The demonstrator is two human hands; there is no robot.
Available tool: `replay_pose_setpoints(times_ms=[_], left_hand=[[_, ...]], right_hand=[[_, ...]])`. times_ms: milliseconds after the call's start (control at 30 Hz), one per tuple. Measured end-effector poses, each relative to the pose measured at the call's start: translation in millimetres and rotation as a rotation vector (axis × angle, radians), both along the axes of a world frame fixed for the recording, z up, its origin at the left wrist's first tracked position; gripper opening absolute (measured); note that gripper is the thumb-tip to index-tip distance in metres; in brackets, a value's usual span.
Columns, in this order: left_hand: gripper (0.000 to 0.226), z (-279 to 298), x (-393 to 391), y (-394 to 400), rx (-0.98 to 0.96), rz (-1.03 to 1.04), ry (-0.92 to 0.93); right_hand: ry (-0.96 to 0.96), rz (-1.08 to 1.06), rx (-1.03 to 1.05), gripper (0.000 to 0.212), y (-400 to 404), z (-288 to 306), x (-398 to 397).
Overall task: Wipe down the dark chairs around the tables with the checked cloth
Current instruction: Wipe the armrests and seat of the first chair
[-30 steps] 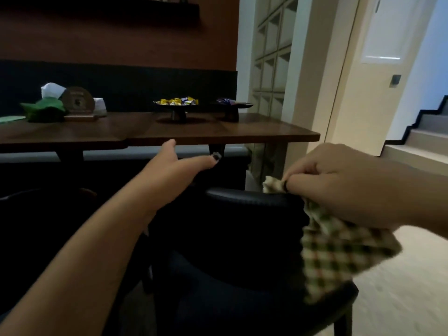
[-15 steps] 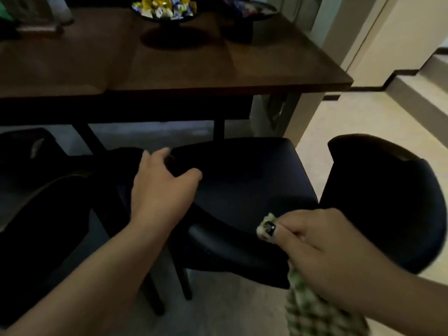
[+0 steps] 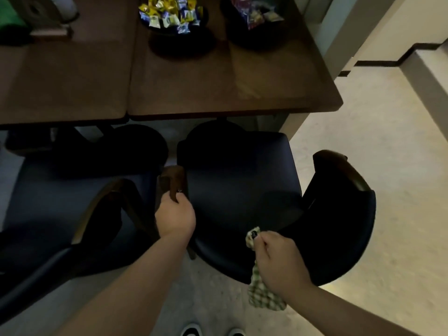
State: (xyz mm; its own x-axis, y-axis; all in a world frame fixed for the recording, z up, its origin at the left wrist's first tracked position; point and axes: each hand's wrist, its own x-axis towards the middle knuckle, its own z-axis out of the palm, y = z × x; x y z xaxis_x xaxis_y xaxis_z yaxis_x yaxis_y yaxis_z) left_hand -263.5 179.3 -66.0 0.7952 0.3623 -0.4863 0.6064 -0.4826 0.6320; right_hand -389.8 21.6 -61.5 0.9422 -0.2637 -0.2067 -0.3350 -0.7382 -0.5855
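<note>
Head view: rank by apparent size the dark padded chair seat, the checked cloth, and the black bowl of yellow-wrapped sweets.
1. Dark padded chair seat, clearly largest.
2. Black bowl of yellow-wrapped sweets and checked cloth: unsure; the cloth is nearer and partly hidden by the right hand.

Two dark bowls of wrapped sweets (image 3: 173,14) (image 3: 254,10) on the table (image 3: 218,88); green thing (image 3: 11,27) far left.

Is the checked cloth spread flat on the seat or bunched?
Bunched. The right hand pinches the checked cloth in its grip; the rest hangs below the hand, off the chair seat.
</note>
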Motion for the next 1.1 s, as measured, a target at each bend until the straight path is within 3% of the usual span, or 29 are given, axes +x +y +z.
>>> replay_pose_setpoints(times_ms=[200, 533, 667, 767, 900, 1100], left_hand=[[0.039, -5, 3, 1, 0.081, -0.048, 0.016], [0.037, -12, 4, 2, 0.088, -0.072, -0.014], [0.037, -8, 4, 0, 0.099, -0.072, 0.006], [0.035, -7, 5, 0, 0.11, -0.049, 0.022], [0.029, -9, 6, -1, 0.119, -0.042, 0.016], [0.029, -14, 7, 0, 0.152, -0.044, -0.002]], right_hand=[[0.027, -0.261, 0.063, 0.042, 0, -5, 10], [-0.01, -0.327, 0.072, 0.043, -1, -6, 11], [0.068, -0.327, 0.126, 0.044, -4, -6, 21], [0.326, -0.322, 0.317, 0.045, -9, -27, 47], [0.604, -0.484, 0.696, 0.04, -10, -61, 92], [0.558, -0.583, 1.144, 0.029, 26, -84, 146]])
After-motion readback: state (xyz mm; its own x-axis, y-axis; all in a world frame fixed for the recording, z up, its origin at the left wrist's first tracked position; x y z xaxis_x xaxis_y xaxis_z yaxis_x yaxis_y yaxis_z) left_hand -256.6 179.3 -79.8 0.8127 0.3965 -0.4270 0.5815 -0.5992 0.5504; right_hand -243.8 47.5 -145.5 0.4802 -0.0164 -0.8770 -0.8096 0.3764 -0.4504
